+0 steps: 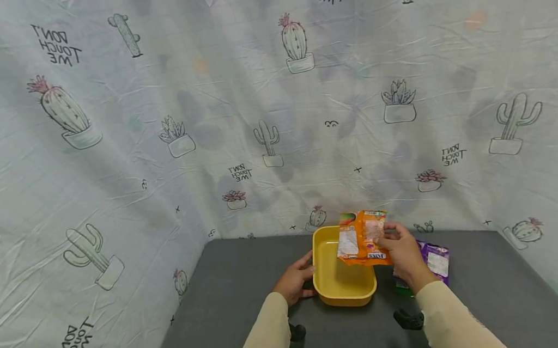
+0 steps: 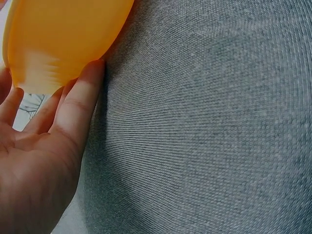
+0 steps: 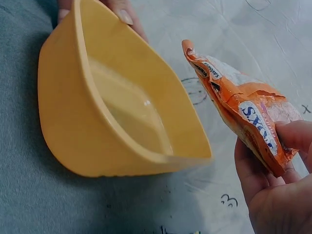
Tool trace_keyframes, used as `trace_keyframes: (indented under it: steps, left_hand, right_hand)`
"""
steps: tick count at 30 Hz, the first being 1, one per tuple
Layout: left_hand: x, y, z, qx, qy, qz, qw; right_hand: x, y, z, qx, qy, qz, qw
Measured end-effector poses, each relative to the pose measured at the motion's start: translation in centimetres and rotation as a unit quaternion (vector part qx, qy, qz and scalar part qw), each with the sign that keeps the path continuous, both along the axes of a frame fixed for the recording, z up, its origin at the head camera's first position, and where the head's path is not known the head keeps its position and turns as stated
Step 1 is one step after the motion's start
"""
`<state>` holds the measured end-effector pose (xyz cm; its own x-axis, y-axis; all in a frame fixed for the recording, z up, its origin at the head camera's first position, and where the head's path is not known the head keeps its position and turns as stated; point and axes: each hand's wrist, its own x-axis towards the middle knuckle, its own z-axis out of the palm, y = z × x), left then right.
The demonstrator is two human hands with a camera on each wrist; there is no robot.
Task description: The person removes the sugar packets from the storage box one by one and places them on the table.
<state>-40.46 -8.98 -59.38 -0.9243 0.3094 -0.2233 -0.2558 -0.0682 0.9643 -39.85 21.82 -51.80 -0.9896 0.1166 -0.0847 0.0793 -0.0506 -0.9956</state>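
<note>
A yellow plastic tub [image 1: 346, 301] stands on the dark grey table, its inner floor bare where it shows. My left hand [image 1: 294, 280] grips its left side; in the left wrist view fingers [image 2: 78, 105] lie along the outer wall, and the right wrist view shows a digit over the rim. Between thumb and fingers, my right hand [image 1: 404, 252] pinches an orange snack packet [image 1: 363, 238] above the tub's right part. The packet [image 3: 253, 117] is tilted and looks crumpled. Behind the right hand lies a purple packet [image 1: 438, 262], partly hidden.
A bit of green packaging [image 1: 403, 289] shows beneath the right forearm. Black wrist-camera parts [image 1: 408, 319] jut out from the wrists. White cloth printed with cacti [image 1: 269, 142] hangs behind and beside the grey table [image 1: 211, 310].
</note>
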Motion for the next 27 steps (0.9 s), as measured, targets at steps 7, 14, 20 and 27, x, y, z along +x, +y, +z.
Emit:
trace_keyframes:
  steps: [7,14,20,27]
  left_hand:
    - [-0.1,-0.1,0.0,0.004,-0.006,0.002,1.0]
    - [0.0,-0.2,-0.1,0.004,-0.004,0.003,1.0]
    - [0.0,-0.1,0.0,-0.001,-0.002,0.005,1.0]
    - [0.0,-0.1,0.0,-0.001,-0.005,0.006,1.0]
  right_hand:
    - [0.5,1.4,-0.2,-0.013,0.007,-0.014,1.0]
    - [0.7,3.0,-0.7,-0.044,0.005,-0.034,0.998]
    - [0.9,4.5,-1.0,-0.073,0.007,-0.058,0.996]
    - [1.2,6.1,-1.2,-0.076,0.006,-0.087,0.993]
